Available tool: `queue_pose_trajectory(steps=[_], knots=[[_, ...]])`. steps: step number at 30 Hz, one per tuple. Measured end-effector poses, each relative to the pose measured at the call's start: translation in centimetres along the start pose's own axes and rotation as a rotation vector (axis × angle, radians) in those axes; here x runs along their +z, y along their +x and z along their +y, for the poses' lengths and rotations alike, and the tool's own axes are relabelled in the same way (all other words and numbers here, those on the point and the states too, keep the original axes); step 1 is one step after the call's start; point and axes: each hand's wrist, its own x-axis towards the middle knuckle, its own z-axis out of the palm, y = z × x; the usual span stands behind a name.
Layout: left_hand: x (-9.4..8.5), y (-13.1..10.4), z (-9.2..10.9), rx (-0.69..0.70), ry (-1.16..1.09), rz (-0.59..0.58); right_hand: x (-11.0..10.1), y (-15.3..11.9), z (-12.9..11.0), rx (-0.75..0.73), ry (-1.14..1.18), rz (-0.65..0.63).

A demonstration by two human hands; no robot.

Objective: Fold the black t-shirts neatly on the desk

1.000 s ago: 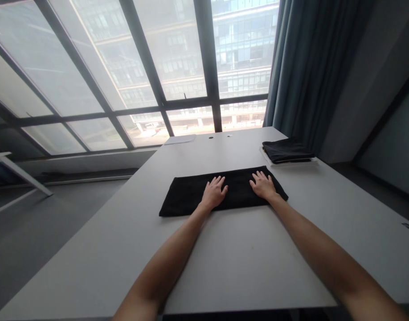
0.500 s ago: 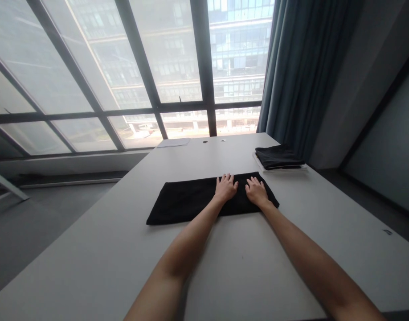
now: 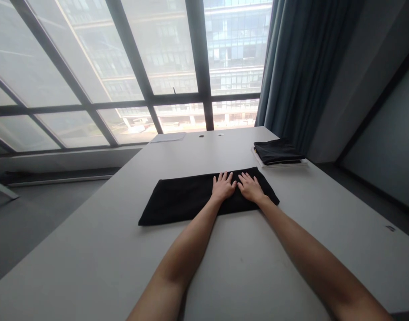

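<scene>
A long black folded cloth point(image 3: 181, 198), perhaps a garment, lies flat across the white table point(image 3: 100, 249). My left hand point(image 3: 223, 186) rests on it right of its middle, palm down with fingers spread. Close beside it, my right hand point(image 3: 250, 187) also lies palm down on the cloth, fingers apart and pointing away from me. The two thumbs nearly meet. Neither hand grips the fabric.
At the table's right side sits a stack of folded dark cloth point(image 3: 278, 150) over something white. White paper point(image 3: 168, 137) lies at the far left corner. A dark round spot point(image 3: 201, 136) marks the far edge. A blue-grey curtain point(image 3: 291, 67) hangs behind.
My right hand has slid left over the black cloth, closer to my left hand, whose fingers have spread wider. The whole view has shifted slightly.
</scene>
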Motion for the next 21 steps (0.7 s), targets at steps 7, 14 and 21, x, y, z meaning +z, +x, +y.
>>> queue_pose_trajectory(steps=[7, 14, 21], knots=[[0.2, 0.0, 0.0, -0.002, 0.005, 0.012, -0.5, 2.5, 0.5, 0.011, -0.068, 0.116], [0.6, 0.2, -0.1, -0.003, -0.012, 0.018, -0.1, 4.3, 2.3, 0.106, -0.071, 0.023], [0.8, 0.4, -0.2, -0.007, -0.018, 0.015, -0.8, 4.3, 4.9, 0.202, -0.012, 0.044]])
